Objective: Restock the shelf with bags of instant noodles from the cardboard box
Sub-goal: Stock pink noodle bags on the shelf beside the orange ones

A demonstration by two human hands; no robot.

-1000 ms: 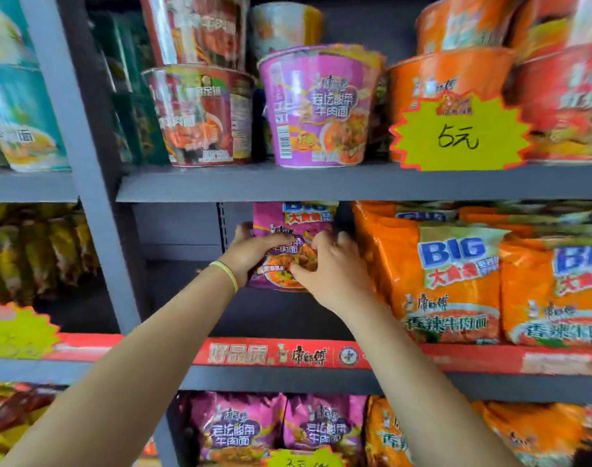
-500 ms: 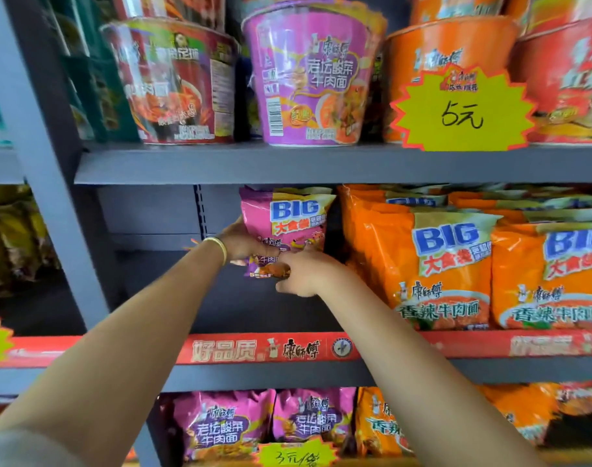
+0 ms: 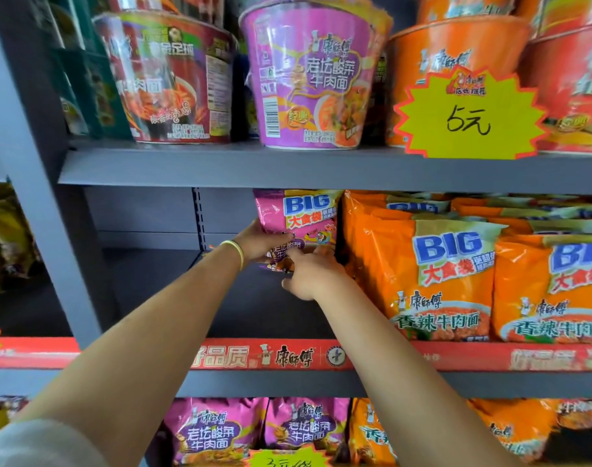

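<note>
Both arms are reaching up into the middle tier of a grey metal shelf (image 3: 288, 170). There a pink plastic bag of instant noodles (image 3: 299, 219), printed with a blue "BIG", is standing upright at the back, just beside a row of orange plastic noodle bags (image 3: 446, 278) on its right. The left hand (image 3: 262, 242), with a thin yellow band (image 3: 235, 252) on its wrist, is gripping the pink bag by its left edge, thumb lying across the front. The right hand (image 3: 309, 273) is resting at the bag's lower right corner with fingers curled against it; whether this grip is truly pinching the bag or only touching it I cannot tell. The space to the left of the bag on this tier is showing the dark shelf floor.

On the tier above, a purple noodle bowl (image 3: 309, 79) is standing between a red noodle bowl (image 3: 173, 79) and an orange noodle bowl (image 3: 453, 52), with a yellow starburst price tag (image 3: 469, 116) in front. Below, more pink noodle bags (image 3: 254, 429) are sitting behind a red shelf strip (image 3: 288, 357).
</note>
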